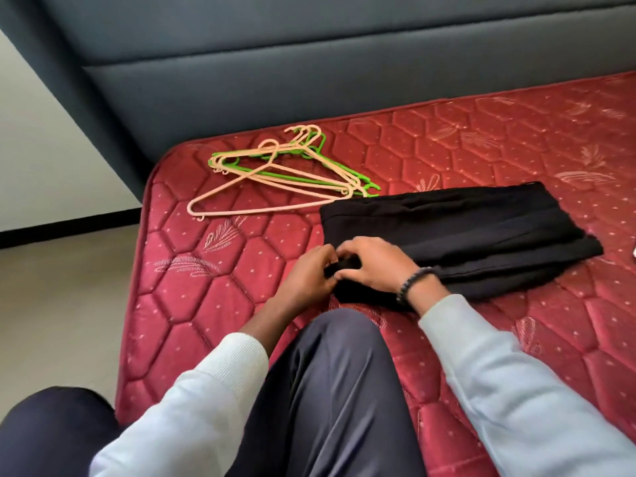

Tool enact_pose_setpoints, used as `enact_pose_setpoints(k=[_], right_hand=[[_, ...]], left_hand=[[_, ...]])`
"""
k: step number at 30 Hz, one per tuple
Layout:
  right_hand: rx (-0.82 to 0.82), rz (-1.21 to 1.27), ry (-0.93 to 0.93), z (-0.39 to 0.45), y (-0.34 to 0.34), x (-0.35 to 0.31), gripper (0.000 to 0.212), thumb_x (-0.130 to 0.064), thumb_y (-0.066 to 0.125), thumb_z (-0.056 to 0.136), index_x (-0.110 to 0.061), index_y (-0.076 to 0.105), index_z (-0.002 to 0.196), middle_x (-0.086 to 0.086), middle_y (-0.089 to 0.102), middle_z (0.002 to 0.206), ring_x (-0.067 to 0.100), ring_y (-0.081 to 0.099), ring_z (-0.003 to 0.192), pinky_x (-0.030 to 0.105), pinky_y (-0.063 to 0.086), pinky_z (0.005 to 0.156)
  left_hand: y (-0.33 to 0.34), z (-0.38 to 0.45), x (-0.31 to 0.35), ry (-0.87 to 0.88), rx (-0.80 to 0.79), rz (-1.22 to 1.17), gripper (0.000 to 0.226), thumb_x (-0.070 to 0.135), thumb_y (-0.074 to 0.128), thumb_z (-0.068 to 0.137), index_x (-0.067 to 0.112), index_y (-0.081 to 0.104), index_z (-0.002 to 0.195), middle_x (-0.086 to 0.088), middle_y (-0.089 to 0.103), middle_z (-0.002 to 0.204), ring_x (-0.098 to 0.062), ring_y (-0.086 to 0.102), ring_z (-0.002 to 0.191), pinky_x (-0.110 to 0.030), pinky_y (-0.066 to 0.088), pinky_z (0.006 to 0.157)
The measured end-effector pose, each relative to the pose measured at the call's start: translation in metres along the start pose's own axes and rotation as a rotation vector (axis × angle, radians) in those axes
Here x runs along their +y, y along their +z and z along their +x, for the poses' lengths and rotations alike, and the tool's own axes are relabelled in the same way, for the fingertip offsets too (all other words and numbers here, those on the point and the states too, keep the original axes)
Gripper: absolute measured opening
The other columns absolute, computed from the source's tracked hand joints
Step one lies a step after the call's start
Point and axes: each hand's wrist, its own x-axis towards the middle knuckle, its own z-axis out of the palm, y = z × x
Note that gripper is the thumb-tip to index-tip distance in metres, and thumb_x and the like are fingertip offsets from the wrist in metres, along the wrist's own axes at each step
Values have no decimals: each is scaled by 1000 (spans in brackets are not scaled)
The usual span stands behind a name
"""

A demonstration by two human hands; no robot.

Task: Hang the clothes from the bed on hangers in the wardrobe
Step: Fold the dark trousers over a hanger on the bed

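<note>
Black cloth is what we have in both hands: our left hand (311,270) and right hand (373,266) meet at the near end of the folded black garment (457,232), and the fingers of each curl round a bunched bit of its edge, thumbs pinching from above. We cannot tell which part of the garment that bunch is; it may be a waistband or a hem.

To do this step well, we judge that we should find the true edge before lifting, so that the folds open in order and do not drop in a heap. We would spread our hands apart along that edge, keep the pinch firm, and raise the cloth clear of the mattress (213,297) so that it hangs straight and shows us its shape. Only then can we choose how it goes on a hanger.

The garment itself lies on the red quilted mattress just beyond our knee (330,373), folded into a long flat slab that runs away to the right. It is plain, matt and dark, with soft lengthwise creases, and looks light and limp.

Farther off to the left lie the hangers (275,173), peach and green, piled loosely, with one corner just beside the garment's far end. Behind them rises the dark padded headboard (309,56). No wardrobe is in view.
</note>
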Motion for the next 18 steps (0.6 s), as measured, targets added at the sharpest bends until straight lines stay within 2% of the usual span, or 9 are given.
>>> enact_pose_setpoints(k=[2,4,6,8,9,11,13,16,18], right_hand=[[57,-46,11,3,4,-6,29,-45,70,86,-35,63,112,-12,66,112,16,62,109,36,49,89],[101,-95,-12,1,4,-1,20,-38,70,87,-35,61,105,-13,64,107,16,63,103,37,49,83],[216,-198,-103,-6,8,6,18,-24,69,83,-30,57,94,-8,59,96,20,63,90,36,47,69],[388,-317,-211,-12,17,13,15,-12,60,78,-24,55,84,-3,56,81,24,62,71,34,42,52],[445,-361,-236,-15,21,14,11,-12,53,78,-22,55,81,-1,54,76,25,60,64,34,40,47],[527,-405,-227,-21,30,21,14,-14,43,80,-19,56,80,0,52,71,25,57,58,34,38,43],[591,-415,-181,-26,34,30,12,-13,43,79,-19,53,82,1,50,69,25,56,55,34,37,42],[643,-444,-173,-30,42,38,12,-12,47,76,-20,48,84,1,49,68,24,54,55,34,39,43],[644,-451,-170,-32,43,38,12,-12,50,74,-19,50,83,1,49,68,24,54,56,35,39,44]], left_hand=[[4,-2,0,10,51,37,27,11,68,81,19,43,85,-8,55,84,-35,55,79,-30,27,62],[9,-9,1,-3,97,133,19,16,62,85,15,45,94,-9,53,92,-38,56,83,-41,40,67],[12,-12,4,-74,128,235,19,18,56,88,10,47,103,-14,53,101,-42,58,86,-50,47,71],[13,-10,6,-119,166,272,17,19,51,89,10,47,104,-15,54,103,-42,58,89,-51,48,73],[14,-8,4,-96,165,265,15,18,51,90,10,48,102,-15,54,103,-42,57,91,-50,47,74],[16,-9,-5,10,121,243,15,20,53,91,10,50,102,-12,52,105,-37,54,95,-48,45,75],[16,-14,-15,109,73,239,17,20,57,89,12,52,103,-10,53,105,-34,53,94,-46,45,75],[15,-21,-21,191,82,275,17,9,58,79,9,50,94,-14,56,86,-39,57,79,-44,43,64],[18,-22,-16,155,127,253,16,4,60,78,6,49,89,-18,56,74,-40,56,68,-41,37,59]])
